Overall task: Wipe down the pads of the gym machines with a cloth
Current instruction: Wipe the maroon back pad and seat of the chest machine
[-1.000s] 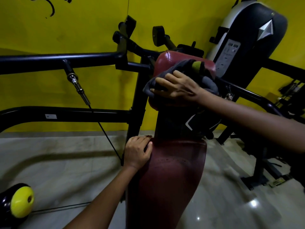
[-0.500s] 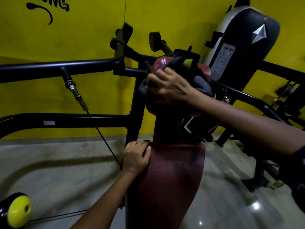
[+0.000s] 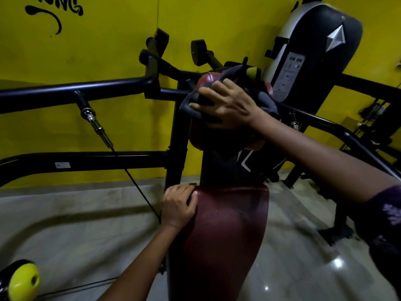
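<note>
A dark red upper pad point(image 3: 206, 81) tops the gym machine at centre. A dark grey cloth point(image 3: 263, 101) with a yellow patch is draped over it. My right hand point(image 3: 227, 105) lies on the cloth with fingers spread, pressing it against the pad's front face. Below, a long dark red back pad point(image 3: 230, 231) runs toward me. My left hand point(image 3: 179, 206) grips that pad's upper left edge, fingers curled round the rim and thumb on the face. The pad under the cloth is mostly hidden.
Black frame bars point(image 3: 86, 88) and a steel cable fitting point(image 3: 95, 124) cross at left. A black and white weight-stack shroud point(image 3: 314, 51) stands at right against the yellow wall. A yellow-capped roller point(image 3: 23, 281) sits bottom left. Grey tiled floor point(image 3: 76, 224) lies around the machine.
My right hand has slid the cloth upward and a little leftward over the upper pad. My left hand has kept its grip on the back pad's edge.
</note>
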